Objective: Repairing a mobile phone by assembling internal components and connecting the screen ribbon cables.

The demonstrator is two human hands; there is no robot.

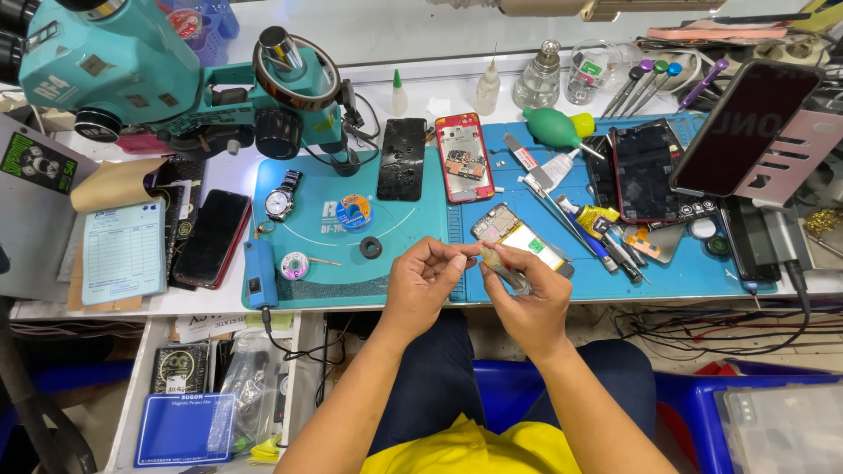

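While pinched between left hand (423, 279) and right hand (520, 294), thin strip (470, 252), long axis left-right.

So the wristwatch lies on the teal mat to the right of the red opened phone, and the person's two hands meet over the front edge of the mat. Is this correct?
Not quite. In the head view, the wristwatch lies on the teal mat to the left of the red opened phone, not to its right. The rest holds: the left hand and right hand meet over the mat's front edge.
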